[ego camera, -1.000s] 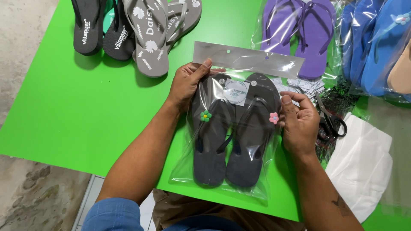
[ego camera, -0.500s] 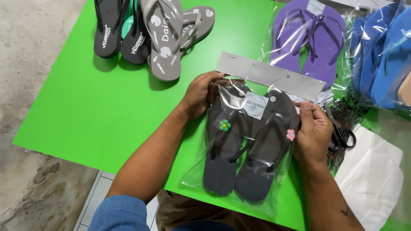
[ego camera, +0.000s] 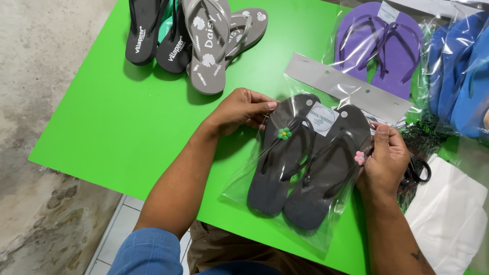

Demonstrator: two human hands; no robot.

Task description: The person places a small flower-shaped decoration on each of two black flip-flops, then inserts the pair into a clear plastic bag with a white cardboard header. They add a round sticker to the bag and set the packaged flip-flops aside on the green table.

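I'm pinching the clear bag (ego camera: 305,168) of dark flip-flops (ego camera: 305,163) flat on the green desk (ego camera: 117,122), left hand (ego camera: 239,109) clamped on its left edge, right hand (ego camera: 384,163) on its right, and I'd say keeping even tension stops the plastic bunching.

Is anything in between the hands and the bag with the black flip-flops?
Nothing visible is. The left hand touches the clear bag at its upper left edge, and the right hand grips its right edge. Only the plastic separates the fingers from the black flip-flops inside.
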